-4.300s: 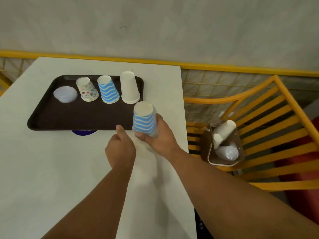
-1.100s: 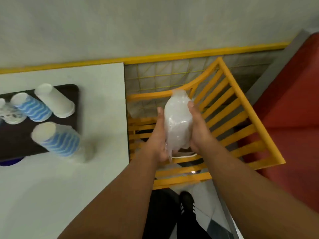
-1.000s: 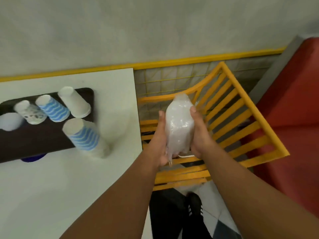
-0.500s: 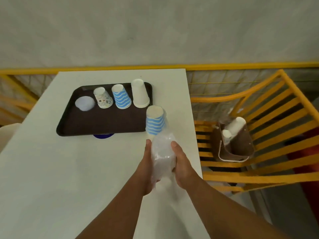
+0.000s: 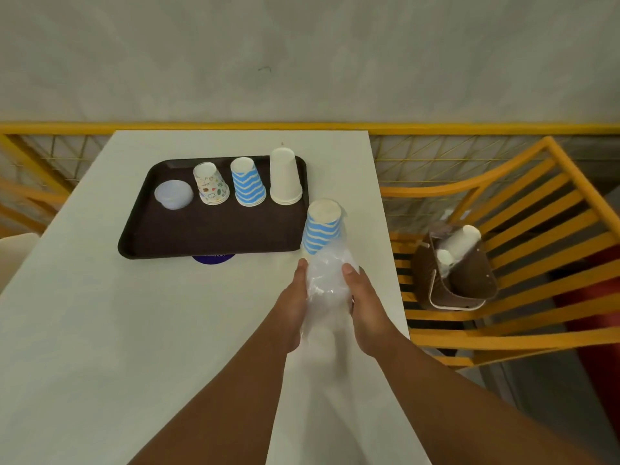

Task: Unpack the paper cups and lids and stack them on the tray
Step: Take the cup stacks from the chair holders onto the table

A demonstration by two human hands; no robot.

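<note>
Two hands grip one clear plastic bag of lids.
Left hand and right hand clasp it above the white desk, near the dark brown tray.

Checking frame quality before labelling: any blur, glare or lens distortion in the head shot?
Head view: wide-angle bowing, the yellow rail curves near the edges. Lighting dim and flat, with a soft shadow under the arms and no hard glare. Tray and cups sharp enough; the clear plastic pack between the left hand and right hand is hazy, its contents unreadable.
</note>
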